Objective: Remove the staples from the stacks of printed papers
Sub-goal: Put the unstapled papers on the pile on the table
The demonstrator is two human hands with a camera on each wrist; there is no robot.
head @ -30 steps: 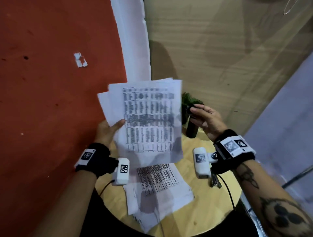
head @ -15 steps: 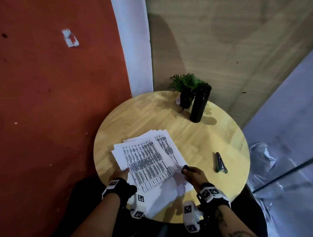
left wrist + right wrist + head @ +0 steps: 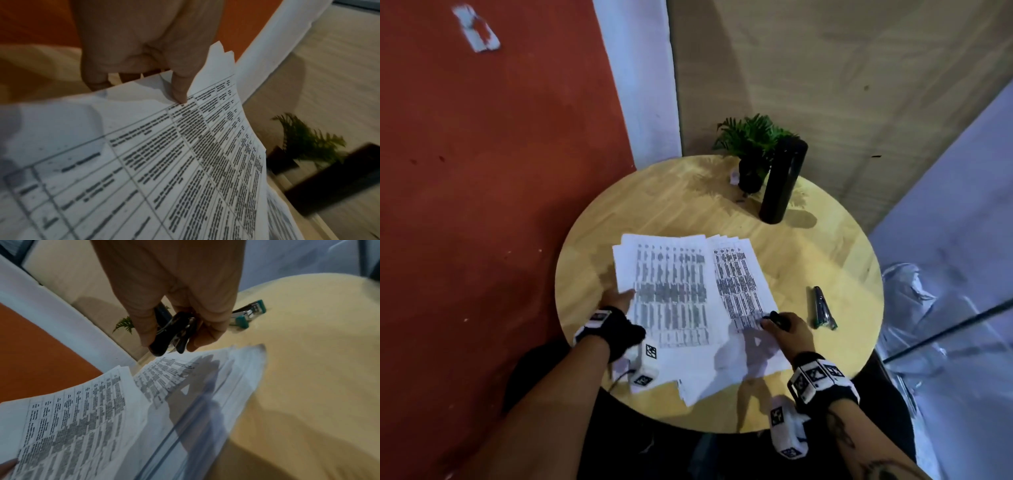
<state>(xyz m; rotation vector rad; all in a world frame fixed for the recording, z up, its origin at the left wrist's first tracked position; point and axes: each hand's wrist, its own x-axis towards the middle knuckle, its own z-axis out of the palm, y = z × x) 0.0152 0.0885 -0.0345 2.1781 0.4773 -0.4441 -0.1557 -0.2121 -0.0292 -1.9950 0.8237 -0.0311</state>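
Observation:
A stack of printed papers [image 3: 671,284] with tables lies on the near half of the round wooden table [image 3: 808,260]. It overlaps a second fanned stack [image 3: 739,284] beneath it. My left hand [image 3: 619,298] pinches the top stack's left edge, thumb [image 3: 180,91] on the sheet [image 3: 185,162] and fingers under it. Over the lower stack's near right part, my right hand [image 3: 784,325] grips a black staple remover [image 3: 774,317]. In the right wrist view the staple remover [image 3: 172,334] hangs just above the papers [image 3: 164,382]. No staple is visible.
A black and green stapler [image 3: 823,308] lies on the table right of my right hand, the same stapler [image 3: 248,313] showing behind my fingers. A small potted plant [image 3: 751,147] and a tall black bottle [image 3: 782,181] stand at the far edge. An orange wall is on the left.
The left hand brought the raised papers down onto the table and then turned the top stack to the left. The right hand came from near the bottle down to the papers.

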